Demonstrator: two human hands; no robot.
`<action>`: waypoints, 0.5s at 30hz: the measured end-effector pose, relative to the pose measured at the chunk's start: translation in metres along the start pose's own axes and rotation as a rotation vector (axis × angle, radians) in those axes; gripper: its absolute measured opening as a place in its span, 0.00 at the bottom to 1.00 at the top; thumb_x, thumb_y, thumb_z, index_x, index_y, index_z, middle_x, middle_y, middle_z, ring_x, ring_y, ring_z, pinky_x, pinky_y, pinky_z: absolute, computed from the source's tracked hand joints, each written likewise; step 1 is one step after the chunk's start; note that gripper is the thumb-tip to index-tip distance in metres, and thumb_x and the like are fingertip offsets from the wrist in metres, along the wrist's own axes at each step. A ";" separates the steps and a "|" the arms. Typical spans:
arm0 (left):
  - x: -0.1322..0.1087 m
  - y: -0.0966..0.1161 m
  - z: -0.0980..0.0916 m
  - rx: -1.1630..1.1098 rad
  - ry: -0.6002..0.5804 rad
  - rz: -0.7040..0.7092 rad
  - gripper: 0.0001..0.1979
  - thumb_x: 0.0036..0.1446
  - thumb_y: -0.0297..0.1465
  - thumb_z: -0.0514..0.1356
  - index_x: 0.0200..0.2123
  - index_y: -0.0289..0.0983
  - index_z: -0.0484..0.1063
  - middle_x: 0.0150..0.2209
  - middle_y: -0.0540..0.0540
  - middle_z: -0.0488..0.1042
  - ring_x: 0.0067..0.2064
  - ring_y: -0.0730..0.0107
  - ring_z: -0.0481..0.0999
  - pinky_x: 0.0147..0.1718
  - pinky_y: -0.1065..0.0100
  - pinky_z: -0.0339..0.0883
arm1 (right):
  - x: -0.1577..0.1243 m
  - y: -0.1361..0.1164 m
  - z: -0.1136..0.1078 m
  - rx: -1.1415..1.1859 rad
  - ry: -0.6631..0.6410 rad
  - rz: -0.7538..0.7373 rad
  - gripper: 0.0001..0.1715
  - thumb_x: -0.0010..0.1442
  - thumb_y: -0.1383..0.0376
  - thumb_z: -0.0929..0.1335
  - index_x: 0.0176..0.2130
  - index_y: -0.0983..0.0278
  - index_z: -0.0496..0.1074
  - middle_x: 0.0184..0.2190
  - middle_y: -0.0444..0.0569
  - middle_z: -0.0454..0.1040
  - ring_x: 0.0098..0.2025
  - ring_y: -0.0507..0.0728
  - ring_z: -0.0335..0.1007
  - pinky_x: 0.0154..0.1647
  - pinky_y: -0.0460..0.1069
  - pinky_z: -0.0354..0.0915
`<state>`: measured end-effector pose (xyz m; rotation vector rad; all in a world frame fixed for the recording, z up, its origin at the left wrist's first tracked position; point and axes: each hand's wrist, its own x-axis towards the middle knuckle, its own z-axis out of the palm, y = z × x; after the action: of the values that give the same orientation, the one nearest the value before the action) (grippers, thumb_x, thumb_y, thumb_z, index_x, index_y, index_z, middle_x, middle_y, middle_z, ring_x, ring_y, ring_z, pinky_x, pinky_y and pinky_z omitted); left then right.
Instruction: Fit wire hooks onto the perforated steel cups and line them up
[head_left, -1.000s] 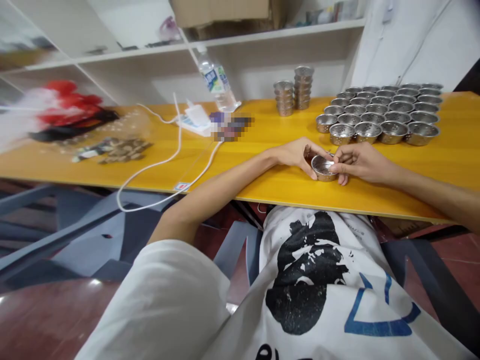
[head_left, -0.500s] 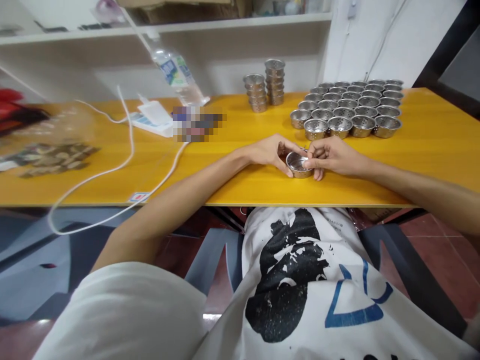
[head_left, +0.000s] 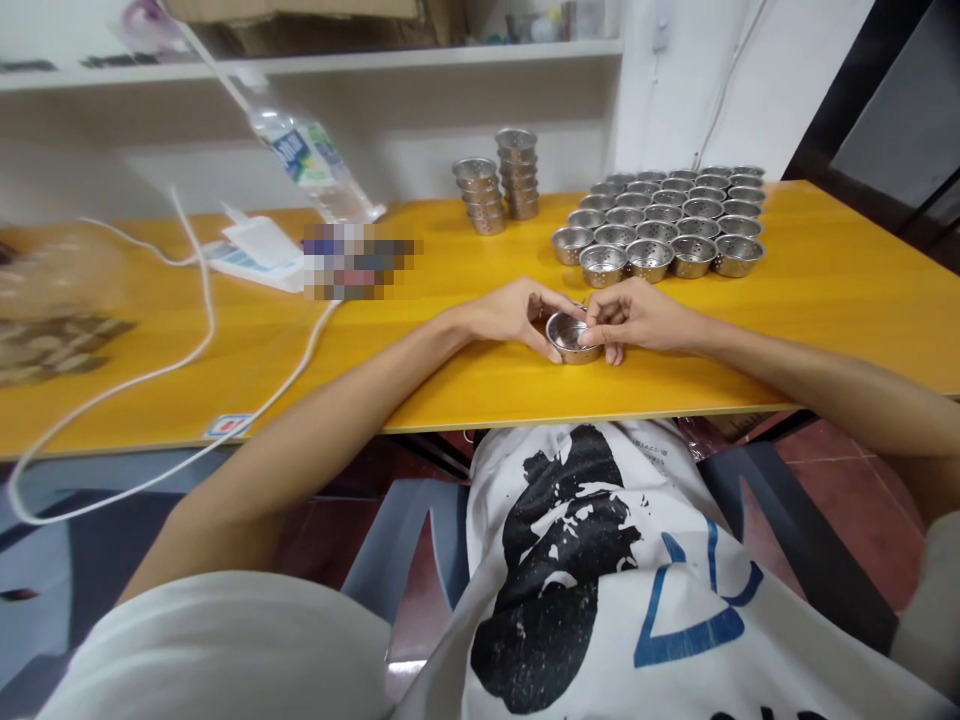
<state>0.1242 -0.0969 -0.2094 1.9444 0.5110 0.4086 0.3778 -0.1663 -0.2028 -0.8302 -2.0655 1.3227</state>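
Observation:
A small perforated metal strainer cup [head_left: 571,352] rests upright on the yellow table, near its front edge and in front of my chest. My left hand [head_left: 517,312] curves around its left side, thumb low near the base and fingers at the far rim. From the right, my right hand [head_left: 634,318] pinches the rim, with the thumb reaching over the inside and the other fingers curled outside. Whether anything small is between the right fingertips is hidden. Beyond my right hand stand rows of similar strainer cups [head_left: 649,258].
Two stacks of strainer cups [head_left: 480,205] stand at the back of the table [head_left: 450,385]. To the left are a tilted plastic bottle [head_left: 315,160], a white cable [head_left: 212,300], and a clear bag by a pile of brownish pieces [head_left: 56,345]. A shelf [head_left: 375,62] runs behind.
The view has turned slightly, so everything sits further left in the picture. Both hands keep their hold on the strainer cup, with little visible change in the fingers.

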 end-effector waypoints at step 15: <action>-0.002 0.005 -0.014 0.063 0.107 0.155 0.32 0.41 0.36 0.85 0.50 0.36 0.85 0.51 0.38 0.86 0.55 0.52 0.85 0.61 0.54 0.74 | -0.001 0.007 0.002 -0.046 0.360 -0.080 0.41 0.63 0.55 0.79 0.69 0.55 0.67 0.55 0.53 0.72 0.32 0.51 0.79 0.28 0.48 0.81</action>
<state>0.1166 -0.0892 -0.1994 2.0382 0.4475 0.6044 0.3792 -0.1659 -0.2103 -0.9204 -1.8291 1.0014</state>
